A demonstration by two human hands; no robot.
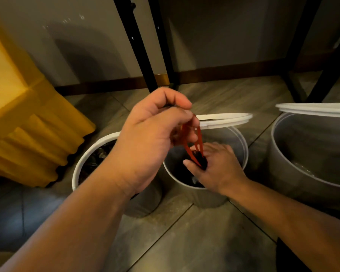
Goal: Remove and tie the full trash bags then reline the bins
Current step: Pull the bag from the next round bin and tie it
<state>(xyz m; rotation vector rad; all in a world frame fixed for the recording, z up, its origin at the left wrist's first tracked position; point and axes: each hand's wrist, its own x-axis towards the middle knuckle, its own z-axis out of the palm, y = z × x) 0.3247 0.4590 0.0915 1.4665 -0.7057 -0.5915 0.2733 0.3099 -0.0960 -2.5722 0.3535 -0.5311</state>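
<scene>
Three grey bins stand on the floor. The middle bin [210, 197] holds a black trash bag [182, 174] with red drawstrings [186, 146]. My left hand [153, 138] is raised above this bin and pinches the red drawstrings, pulling them up. My right hand [216, 167] reaches into the bin and grips the gathered neck of the bag where the strings come out. The left bin [81, 165] has a white rim and a black bag inside, partly hidden by my left arm. The right bin [302, 154] shows a clear liner.
A white ring lid [226, 118] leans on the middle bin's far rim, another white ring [312, 108] on the right bin. A yellow folded sign [28, 134] stands at left. Black table legs [143, 52] and a wall are behind. Tiled floor lies in front.
</scene>
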